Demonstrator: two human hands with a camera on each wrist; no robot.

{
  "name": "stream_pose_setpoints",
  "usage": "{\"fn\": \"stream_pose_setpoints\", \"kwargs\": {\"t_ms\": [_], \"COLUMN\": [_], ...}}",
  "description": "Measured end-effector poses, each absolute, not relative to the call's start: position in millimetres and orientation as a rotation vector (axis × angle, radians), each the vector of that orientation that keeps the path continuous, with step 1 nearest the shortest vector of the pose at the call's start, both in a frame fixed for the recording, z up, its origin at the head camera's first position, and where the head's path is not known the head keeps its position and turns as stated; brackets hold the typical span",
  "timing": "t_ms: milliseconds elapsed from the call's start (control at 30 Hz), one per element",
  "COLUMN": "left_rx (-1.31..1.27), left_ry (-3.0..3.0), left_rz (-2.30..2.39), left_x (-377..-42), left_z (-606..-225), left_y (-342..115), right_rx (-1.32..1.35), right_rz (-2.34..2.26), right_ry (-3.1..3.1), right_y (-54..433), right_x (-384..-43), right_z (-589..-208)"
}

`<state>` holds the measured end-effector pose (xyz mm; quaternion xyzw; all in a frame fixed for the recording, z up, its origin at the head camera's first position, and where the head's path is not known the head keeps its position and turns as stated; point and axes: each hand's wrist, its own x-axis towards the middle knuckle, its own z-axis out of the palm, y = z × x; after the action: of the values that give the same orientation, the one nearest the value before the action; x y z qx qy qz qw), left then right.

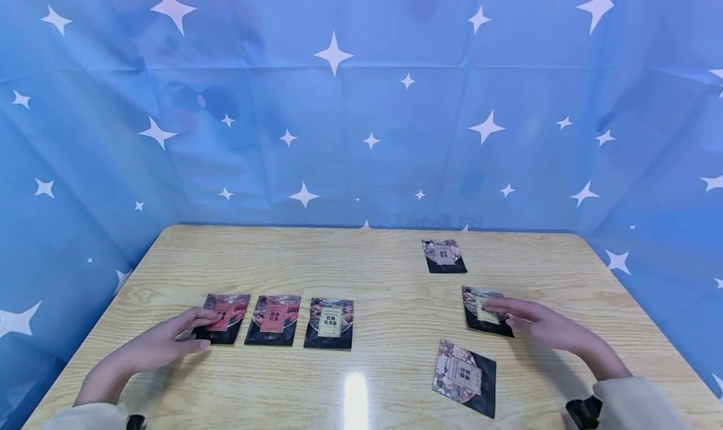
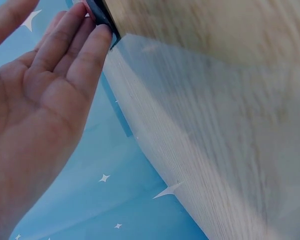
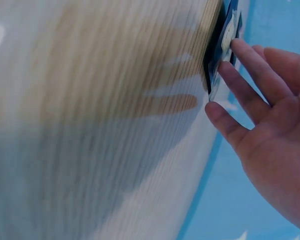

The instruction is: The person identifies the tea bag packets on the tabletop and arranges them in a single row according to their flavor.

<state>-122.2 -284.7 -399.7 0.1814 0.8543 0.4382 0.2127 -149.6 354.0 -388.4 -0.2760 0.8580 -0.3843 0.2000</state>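
My left hand rests its fingertips on a black tea packet with a red label, the leftmost of a row of three. Beside that packet lie a second red-labelled packet and a pale green-labelled packet. On the right, my right hand touches another packet with a pale yellow-green label, lying flat and slightly turned. Both wrist views show extended fingers: the left hand meets a packet's edge, and the right hand has its fingertips at the other packet's surface.
Two packets with purple-grey labels lie on the right half of the wooden table: one farther back, one nearer and tilted. A blue star-patterned cloth hangs behind and at the sides.
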Motion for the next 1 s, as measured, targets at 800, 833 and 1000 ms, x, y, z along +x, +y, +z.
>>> {"fn": "stream_pose_setpoints", "kwargs": {"t_ms": [800, 833, 1000], "left_rx": [0.492, 0.495, 0.497], "left_ry": [2.359, 2.360, 2.370], "left_rz": [1.217, 1.219, 1.217], "left_x": [-123.1, -123.1, -122.9], "left_z": [-399.8, -399.8, -400.5], "left_y": [-284.8, -284.8, -285.3], "right_rx": [-0.801, -0.816, -0.839], "right_rz": [-1.056, -1.049, -1.038], "right_ry": [2.239, 2.238, 2.230], "right_y": [266.8, 263.9, 249.7], "right_x": [-161.5, -161.3, -159.1], "right_z": [-393.7, -393.8, -393.5]}}
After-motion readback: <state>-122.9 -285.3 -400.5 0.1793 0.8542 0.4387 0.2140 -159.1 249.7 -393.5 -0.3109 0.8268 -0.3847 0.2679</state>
